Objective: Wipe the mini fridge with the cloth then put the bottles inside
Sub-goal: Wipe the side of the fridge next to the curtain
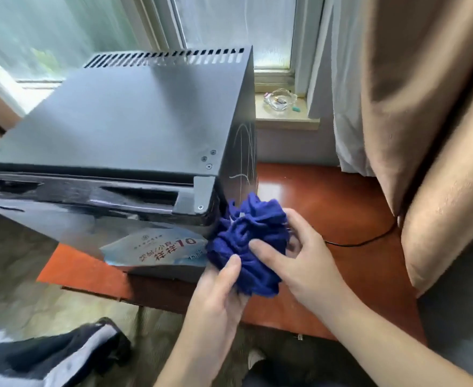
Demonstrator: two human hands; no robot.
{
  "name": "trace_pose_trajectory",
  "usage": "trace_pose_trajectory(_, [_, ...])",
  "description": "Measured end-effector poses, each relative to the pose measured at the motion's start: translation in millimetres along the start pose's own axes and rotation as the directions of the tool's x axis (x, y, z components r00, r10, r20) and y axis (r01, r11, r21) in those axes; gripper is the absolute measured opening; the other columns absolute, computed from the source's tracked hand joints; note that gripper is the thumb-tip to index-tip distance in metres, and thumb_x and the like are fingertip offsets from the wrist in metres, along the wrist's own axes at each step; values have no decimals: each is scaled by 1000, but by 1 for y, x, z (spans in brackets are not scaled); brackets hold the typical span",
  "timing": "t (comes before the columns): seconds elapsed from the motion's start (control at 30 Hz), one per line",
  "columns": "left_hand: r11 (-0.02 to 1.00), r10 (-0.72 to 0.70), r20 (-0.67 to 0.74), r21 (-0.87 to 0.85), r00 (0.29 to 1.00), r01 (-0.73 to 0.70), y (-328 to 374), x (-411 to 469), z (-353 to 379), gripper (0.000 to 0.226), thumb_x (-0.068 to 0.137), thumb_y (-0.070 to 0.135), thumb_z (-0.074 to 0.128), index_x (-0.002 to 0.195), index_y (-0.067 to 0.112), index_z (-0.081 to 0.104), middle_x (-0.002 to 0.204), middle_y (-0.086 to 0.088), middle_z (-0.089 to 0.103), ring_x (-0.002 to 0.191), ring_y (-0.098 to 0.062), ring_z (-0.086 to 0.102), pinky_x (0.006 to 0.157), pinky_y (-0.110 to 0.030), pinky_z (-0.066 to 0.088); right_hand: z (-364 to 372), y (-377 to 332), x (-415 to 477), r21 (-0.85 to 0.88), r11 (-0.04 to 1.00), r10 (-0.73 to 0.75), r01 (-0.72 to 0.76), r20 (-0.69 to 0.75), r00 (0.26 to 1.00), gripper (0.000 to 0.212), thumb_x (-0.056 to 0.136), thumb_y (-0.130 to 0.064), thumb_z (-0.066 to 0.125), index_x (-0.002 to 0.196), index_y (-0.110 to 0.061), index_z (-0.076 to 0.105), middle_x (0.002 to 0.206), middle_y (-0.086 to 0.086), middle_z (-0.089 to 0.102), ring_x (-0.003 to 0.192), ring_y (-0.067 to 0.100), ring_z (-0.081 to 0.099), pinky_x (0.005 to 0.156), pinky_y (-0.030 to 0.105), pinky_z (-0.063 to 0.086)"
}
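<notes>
Head view, listed by size. Curtain (413,107): tan, hanging along your right side. Mini fridge (123,121): black, door shut, standing on the left part of the reddish tabletop (327,196), its front near the tabletop's near edge. Cloth (253,241): blue, bunched, just beside the fridge's front right corner above the tabletop; whether it touches the fridge cannot be told. Your left hand (215,297) grips it from below, your right hand (305,255) closes on it from the right. Cable (369,238): black, lying across the tabletop's right side. Glass ashtray (280,99): on the windowsill behind.
</notes>
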State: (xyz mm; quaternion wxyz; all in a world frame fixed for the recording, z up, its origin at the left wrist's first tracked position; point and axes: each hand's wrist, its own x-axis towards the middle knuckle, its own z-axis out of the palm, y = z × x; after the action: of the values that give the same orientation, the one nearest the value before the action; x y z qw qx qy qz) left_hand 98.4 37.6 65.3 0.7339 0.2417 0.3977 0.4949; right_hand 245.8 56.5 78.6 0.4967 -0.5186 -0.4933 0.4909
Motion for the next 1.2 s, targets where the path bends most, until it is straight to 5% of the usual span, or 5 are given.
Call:
trace_pose_trajectory(0.23, [991,134,50,-26,990,-133,11,-6,7,77,81,50,78,143,12,53,141,-17,63,133,-32,58,110,-46,46,19,-23,9,-83,960,-273,268,-57,960,38,84,-24,82,117,-32,63,115,3,69,110,24,68,94,44,56])
trace_pose_trajectory(0.6, [985,-173,-354,-38,919,171,-79,34,-43,45,97,34,50,139,20,57,128,-2,73,116,-16,70,99,-40,53,10,101,30,-354,934,108,-53,137,985,30,82,-21,80,103,-37,66,105,-14,65,104,4,64,92,28,51])
trace_pose_trajectory(0.83, [912,-410,-621,-272,668,308,-181,93,-113,35,107,24,49,137,10,59,125,-9,74,102,-21,75,75,-33,62,3,226,62,-655,713,598,-250,383,704,48,85,-28,69,132,-26,55,129,1,66,121,21,62,104,36,48])
trace_pose_trajectory(0.97, [889,-457,-690,-375,562,263,-200,114,-126,40,107,25,49,139,3,58,127,-17,70,95,-25,74,65,-35,61,-4,247,59,-700,682,661,-212,465,590,77,84,-30,65,155,-24,36,152,2,51,141,22,48,117,37,38])
trace_pose_trajectory(1.2, [904,-399,-577,-377,713,201,-160,89,-56,35,106,23,49,135,8,61,124,-13,74,105,-24,74,82,-38,58,-53,185,58,-533,813,507,-235,448,736,65,80,-30,72,134,-55,48,137,-10,58,124,10,60,112,36,45])
